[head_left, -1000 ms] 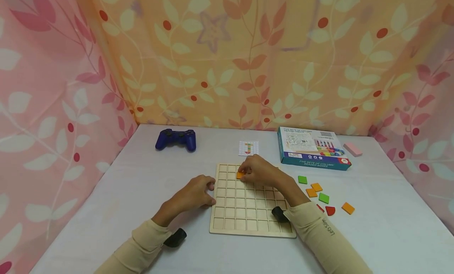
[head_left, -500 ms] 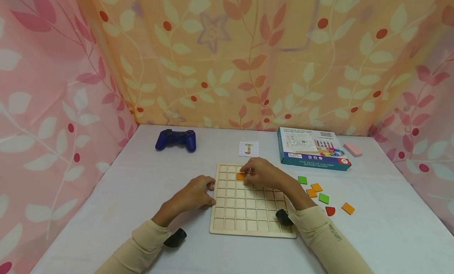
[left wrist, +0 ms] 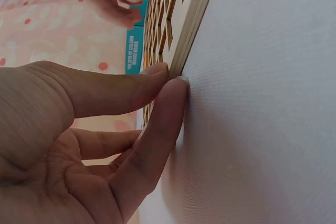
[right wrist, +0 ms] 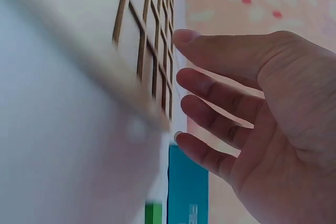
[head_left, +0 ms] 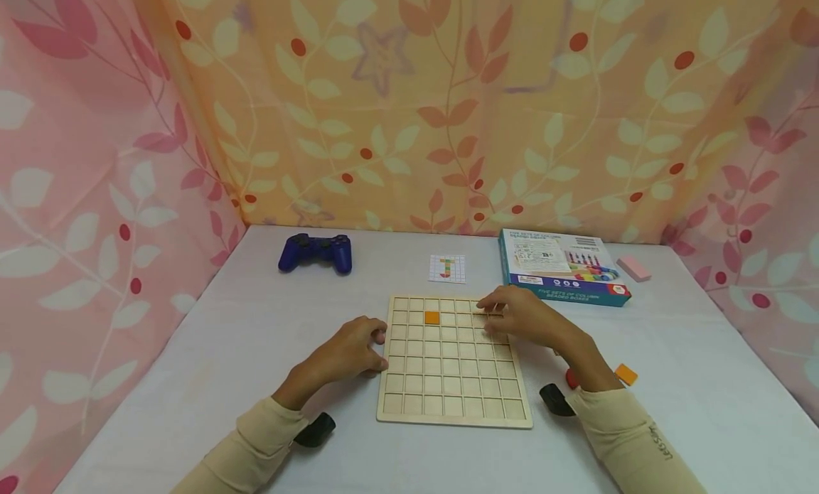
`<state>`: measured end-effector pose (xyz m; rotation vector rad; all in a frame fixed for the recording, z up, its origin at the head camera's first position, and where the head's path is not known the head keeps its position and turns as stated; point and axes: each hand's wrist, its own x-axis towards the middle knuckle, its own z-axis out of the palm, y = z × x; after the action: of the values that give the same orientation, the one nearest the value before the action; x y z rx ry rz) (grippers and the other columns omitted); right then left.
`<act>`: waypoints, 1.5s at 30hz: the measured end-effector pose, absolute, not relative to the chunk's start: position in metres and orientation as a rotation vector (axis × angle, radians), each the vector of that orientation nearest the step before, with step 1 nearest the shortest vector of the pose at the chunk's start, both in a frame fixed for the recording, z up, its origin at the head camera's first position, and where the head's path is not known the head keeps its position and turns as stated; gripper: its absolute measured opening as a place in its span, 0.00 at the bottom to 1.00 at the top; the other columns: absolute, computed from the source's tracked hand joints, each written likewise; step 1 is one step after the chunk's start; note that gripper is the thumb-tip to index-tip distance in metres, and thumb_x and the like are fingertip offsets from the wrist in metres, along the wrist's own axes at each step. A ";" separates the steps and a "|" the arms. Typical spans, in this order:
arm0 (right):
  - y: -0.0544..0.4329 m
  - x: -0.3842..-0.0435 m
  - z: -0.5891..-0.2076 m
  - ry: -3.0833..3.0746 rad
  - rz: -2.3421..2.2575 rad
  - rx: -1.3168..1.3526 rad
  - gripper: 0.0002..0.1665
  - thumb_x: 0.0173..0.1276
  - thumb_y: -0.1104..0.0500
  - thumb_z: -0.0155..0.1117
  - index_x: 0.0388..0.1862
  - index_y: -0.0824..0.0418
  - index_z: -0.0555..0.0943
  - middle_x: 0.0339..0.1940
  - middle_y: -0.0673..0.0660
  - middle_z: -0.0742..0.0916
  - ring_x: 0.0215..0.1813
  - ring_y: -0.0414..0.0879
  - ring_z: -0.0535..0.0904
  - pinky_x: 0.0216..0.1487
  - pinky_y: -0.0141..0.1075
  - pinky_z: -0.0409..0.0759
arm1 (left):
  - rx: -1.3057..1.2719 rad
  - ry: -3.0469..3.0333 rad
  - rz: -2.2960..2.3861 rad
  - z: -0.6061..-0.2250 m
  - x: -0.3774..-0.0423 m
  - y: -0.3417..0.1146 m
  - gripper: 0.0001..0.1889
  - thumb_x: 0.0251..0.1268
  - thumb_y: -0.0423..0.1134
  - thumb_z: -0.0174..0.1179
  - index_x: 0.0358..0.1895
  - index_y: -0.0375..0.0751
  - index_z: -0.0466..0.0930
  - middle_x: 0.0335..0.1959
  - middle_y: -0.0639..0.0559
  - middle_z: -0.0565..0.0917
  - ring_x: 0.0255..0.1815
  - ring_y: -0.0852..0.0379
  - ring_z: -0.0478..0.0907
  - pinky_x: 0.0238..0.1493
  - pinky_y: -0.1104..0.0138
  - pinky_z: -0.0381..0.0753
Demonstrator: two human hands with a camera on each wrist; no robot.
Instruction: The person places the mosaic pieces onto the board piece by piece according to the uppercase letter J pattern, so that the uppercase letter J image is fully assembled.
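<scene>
A wooden grid board (head_left: 459, 406) lies on the white table in the head view. One orange square tile (head_left: 431, 318) sits in a cell of its second row from the back. At the board's left edge, my left hand (head_left: 348, 346) pinches the rim between thumb and finger, as the left wrist view shows at the thumb and finger (left wrist: 121, 93). Over the back right corner of the board hovers my right hand (head_left: 527, 315), fingers loosely bent and apart, holding nothing. Its spread fingers also show in the right wrist view.
Behind the board lies a small pattern card (head_left: 447, 269) with a coloured J shape. A teal-edged box (head_left: 566, 266) and a pink block (head_left: 634, 269) stand back right, a blue game controller (head_left: 316, 253) back left. An orange tile (head_left: 626, 374) and a red piece (head_left: 571, 378) lie by my right forearm.
My right hand has let go of the orange tile, leaving it in its cell, and has moved right toward the board's right edge. The left hand has stayed at the left rim.
</scene>
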<state>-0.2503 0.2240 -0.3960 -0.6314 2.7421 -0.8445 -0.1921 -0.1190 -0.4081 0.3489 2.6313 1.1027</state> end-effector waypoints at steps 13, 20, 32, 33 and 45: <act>0.279 -0.249 -0.387 2.750 -0.755 -0.394 0.29 0.64 0.54 0.80 0.64 0.60 0.85 0.57 0.60 0.87 0.58 0.57 0.79 0.61 0.54 0.84 | 0.341 2.612 1.118 -0.410 -0.192 -0.120 0.33 0.56 0.28 0.78 0.66 0.28 0.77 0.47 0.50 0.78 0.46 0.54 0.74 0.46 0.63 0.80; 0.303 -0.252 -0.388 2.738 -0.724 -0.276 0.30 0.62 0.56 0.80 0.63 0.60 0.86 0.57 0.60 0.87 0.56 0.56 0.79 0.58 0.51 0.84 | 0.309 2.561 1.191 -0.409 -0.192 -0.122 0.33 0.56 0.25 0.77 0.67 0.27 0.75 0.47 0.48 0.78 0.36 0.57 0.79 0.35 0.68 0.83; 0.319 -0.250 -0.388 2.710 -0.682 -0.282 0.22 0.64 0.59 0.79 0.56 0.61 0.88 0.52 0.58 0.91 0.53 0.53 0.84 0.58 0.52 0.87 | 0.308 2.523 1.238 -0.410 -0.192 -0.122 0.34 0.56 0.25 0.77 0.67 0.26 0.75 0.48 0.47 0.78 0.31 0.59 0.81 0.35 0.69 0.84; 0.319 -0.250 -0.388 2.708 -0.684 -0.278 0.21 0.64 0.59 0.79 0.56 0.61 0.89 0.52 0.58 0.91 0.53 0.53 0.84 0.57 0.52 0.87 | 0.311 2.521 1.239 -0.411 -0.192 -0.122 0.34 0.56 0.25 0.77 0.67 0.26 0.74 0.48 0.47 0.78 0.31 0.59 0.81 0.35 0.69 0.84; 0.329 -0.250 -0.386 2.677 -0.703 -0.295 0.23 0.62 0.59 0.80 0.56 0.62 0.89 0.50 0.56 0.90 0.50 0.51 0.82 0.56 0.49 0.87 | 0.323 2.485 1.279 -0.412 -0.193 -0.124 0.34 0.57 0.24 0.75 0.68 0.25 0.73 0.49 0.45 0.78 0.30 0.59 0.83 0.34 0.68 0.86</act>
<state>-0.2504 0.3285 -0.3858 -0.2954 2.6767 -0.7031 -0.1933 -0.1236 -0.4121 0.3225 2.4847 1.2789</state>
